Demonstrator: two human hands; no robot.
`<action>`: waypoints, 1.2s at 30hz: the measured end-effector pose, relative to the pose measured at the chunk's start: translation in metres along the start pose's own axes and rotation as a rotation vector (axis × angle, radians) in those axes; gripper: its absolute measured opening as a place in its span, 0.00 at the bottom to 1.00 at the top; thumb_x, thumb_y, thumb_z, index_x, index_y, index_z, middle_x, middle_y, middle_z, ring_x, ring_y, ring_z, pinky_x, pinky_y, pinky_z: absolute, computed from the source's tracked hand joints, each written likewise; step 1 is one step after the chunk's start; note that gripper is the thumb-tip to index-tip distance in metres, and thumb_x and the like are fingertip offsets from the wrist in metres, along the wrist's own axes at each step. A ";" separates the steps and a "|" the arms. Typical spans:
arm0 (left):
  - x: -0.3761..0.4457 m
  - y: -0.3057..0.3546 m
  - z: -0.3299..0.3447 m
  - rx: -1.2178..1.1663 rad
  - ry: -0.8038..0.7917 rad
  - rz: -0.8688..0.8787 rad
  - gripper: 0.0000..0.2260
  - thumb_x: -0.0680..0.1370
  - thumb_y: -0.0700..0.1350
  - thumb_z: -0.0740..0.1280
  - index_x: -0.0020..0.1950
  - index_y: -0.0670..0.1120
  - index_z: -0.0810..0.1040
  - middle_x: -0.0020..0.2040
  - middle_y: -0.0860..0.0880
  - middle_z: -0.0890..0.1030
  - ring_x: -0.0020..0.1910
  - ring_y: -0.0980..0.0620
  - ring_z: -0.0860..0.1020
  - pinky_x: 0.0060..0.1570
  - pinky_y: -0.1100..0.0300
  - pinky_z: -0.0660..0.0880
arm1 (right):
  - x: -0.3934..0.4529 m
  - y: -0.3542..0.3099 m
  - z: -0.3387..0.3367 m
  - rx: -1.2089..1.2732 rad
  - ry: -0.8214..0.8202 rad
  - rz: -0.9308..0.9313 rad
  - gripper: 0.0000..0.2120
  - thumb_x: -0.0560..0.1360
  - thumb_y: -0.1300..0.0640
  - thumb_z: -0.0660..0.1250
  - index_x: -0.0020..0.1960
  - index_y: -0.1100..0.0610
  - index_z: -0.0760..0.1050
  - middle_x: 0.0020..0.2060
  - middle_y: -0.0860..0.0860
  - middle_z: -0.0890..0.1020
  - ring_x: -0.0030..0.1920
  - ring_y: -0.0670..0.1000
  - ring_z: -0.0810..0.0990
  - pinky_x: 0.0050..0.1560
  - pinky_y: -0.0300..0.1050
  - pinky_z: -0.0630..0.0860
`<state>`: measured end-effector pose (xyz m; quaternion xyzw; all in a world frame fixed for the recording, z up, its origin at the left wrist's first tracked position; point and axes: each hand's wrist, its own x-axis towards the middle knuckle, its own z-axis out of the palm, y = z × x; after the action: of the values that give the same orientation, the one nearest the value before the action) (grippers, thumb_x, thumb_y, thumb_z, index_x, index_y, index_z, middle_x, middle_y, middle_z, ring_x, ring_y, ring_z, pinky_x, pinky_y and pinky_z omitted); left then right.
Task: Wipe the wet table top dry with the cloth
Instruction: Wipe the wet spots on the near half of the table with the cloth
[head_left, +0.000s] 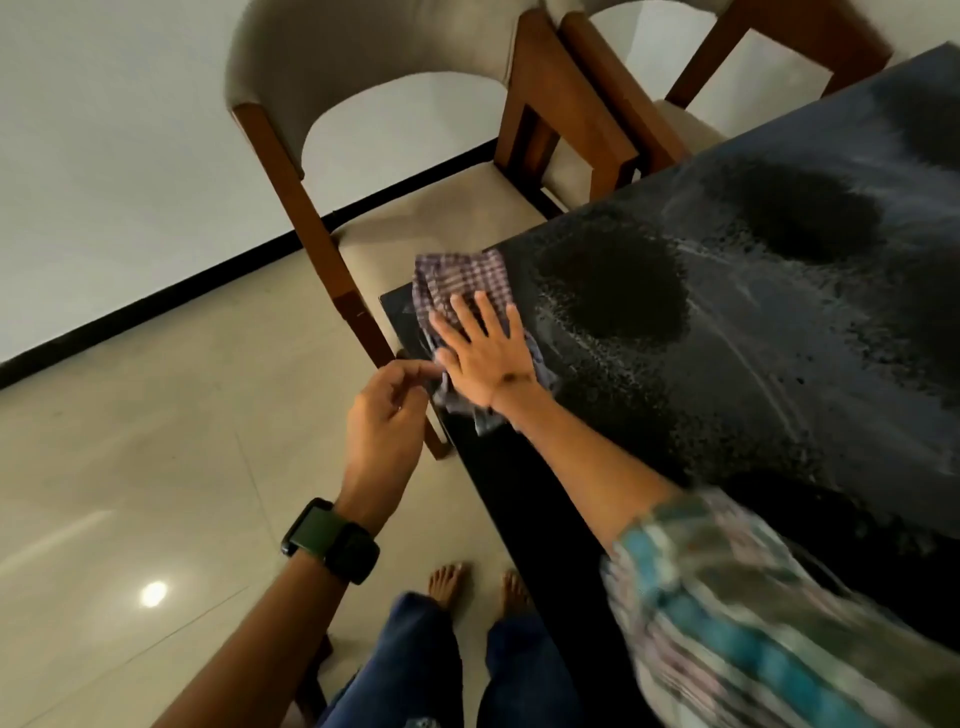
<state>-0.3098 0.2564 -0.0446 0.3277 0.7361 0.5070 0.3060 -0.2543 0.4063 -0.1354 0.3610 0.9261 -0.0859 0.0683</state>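
A dark glossy table top (753, 332) fills the right side, speckled with water droplets and streaks around a few dry dark patches. A purple and white checked cloth (462, 278) lies on the table's near left corner. My right hand (485, 353) presses flat on the cloth, fingers spread. My left hand (387, 402) hovers just off the table's edge, fingers loosely curled, its fingertips touching or nearly touching the cloth's hanging edge; whether they pinch it I cannot tell. A dark watch sits on the left wrist.
A wooden chair with beige cushions (395, 218) stands close against the table's left corner. A second chair (675, 119) stands behind it along the far edge. Pale glossy floor tiles (130, 441) spread to the left. My bare feet (472, 584) are beside the table.
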 end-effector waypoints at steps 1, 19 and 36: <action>0.003 0.000 -0.003 -0.007 -0.001 -0.003 0.15 0.77 0.35 0.57 0.46 0.54 0.77 0.45 0.56 0.79 0.36 0.68 0.74 0.34 0.76 0.70 | -0.033 -0.005 0.008 0.001 0.007 -0.064 0.26 0.80 0.42 0.45 0.77 0.45 0.46 0.77 0.52 0.48 0.76 0.58 0.43 0.72 0.64 0.42; 0.093 0.009 -0.021 -0.069 -0.079 -0.065 0.12 0.78 0.35 0.57 0.51 0.47 0.77 0.48 0.47 0.79 0.44 0.46 0.77 0.43 0.55 0.76 | 0.084 -0.023 -0.005 -0.080 -0.026 -0.180 0.26 0.79 0.43 0.43 0.76 0.44 0.50 0.77 0.48 0.48 0.76 0.55 0.43 0.72 0.64 0.41; 0.138 0.019 -0.028 0.043 -0.132 0.027 0.12 0.77 0.35 0.57 0.49 0.49 0.77 0.50 0.50 0.79 0.48 0.58 0.77 0.47 0.66 0.74 | 0.070 -0.074 -0.003 0.127 0.052 -0.032 0.24 0.76 0.51 0.52 0.67 0.58 0.71 0.68 0.55 0.72 0.71 0.55 0.63 0.71 0.60 0.58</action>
<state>-0.4103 0.3556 -0.0344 0.3768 0.7205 0.4725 0.3399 -0.3558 0.3991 -0.1373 0.3518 0.9259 -0.1363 0.0197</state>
